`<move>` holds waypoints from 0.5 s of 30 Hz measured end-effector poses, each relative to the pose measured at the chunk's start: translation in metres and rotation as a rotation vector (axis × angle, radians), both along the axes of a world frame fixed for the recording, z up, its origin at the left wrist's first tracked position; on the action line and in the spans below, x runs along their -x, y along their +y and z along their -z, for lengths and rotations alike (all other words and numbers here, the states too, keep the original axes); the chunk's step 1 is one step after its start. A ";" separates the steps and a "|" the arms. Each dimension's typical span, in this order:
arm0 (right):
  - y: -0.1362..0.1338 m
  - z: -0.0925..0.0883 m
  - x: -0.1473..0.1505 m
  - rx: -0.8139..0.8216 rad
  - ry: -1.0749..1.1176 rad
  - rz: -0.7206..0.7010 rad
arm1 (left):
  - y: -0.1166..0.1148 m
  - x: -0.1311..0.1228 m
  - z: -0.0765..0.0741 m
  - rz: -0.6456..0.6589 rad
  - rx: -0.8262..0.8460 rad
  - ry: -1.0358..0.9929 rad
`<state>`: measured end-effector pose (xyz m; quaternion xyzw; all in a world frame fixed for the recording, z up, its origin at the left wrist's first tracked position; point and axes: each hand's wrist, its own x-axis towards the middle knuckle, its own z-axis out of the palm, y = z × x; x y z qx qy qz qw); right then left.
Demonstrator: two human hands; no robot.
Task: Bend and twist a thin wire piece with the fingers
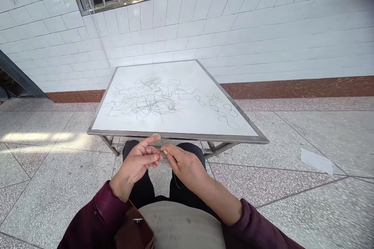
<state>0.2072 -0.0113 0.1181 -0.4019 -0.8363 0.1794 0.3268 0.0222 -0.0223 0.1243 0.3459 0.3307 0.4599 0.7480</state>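
My hands meet just in front of the near table edge, above my lap. My left hand (pixel 137 163) is closed, its thumb pressed to the curled fingers around the end of a thin wire-like strand (pixel 176 182); the index finger is stretched out with a tan wrap on its tip. Pinched at the same spot, my right hand (pixel 182 163) also grips the strand, and a bent length of it hangs below. The held part is mostly hidden by fingers. On the white tabletop (pixel 131 124) lies a tangled spread of bent dark strands (pixel 152 103).
Several looped strands (pixel 222 109), some in figure-eight shapes, lie on the table's right side. The table's metal rim (pixel 181 136) is close to my knees. A tiled wall (pixel 187 42) stands behind it. A white strip (pixel 316 160) lies on the floor at right.
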 end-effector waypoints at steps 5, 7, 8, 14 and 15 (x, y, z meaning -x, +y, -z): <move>-0.002 -0.006 0.004 0.041 0.090 0.033 | -0.008 -0.011 -0.003 -0.068 -0.035 -0.101; -0.003 -0.009 0.006 0.057 0.120 0.039 | -0.010 -0.012 -0.006 -0.080 -0.050 -0.119; -0.003 -0.010 0.006 0.060 0.140 0.041 | -0.011 -0.012 -0.008 -0.081 -0.053 -0.122; -0.003 -0.014 0.008 0.062 0.198 0.069 | -0.015 -0.011 -0.015 -0.084 -0.050 -0.115; -0.003 -0.015 0.009 0.078 0.206 0.072 | -0.015 -0.012 -0.015 -0.111 -0.064 -0.127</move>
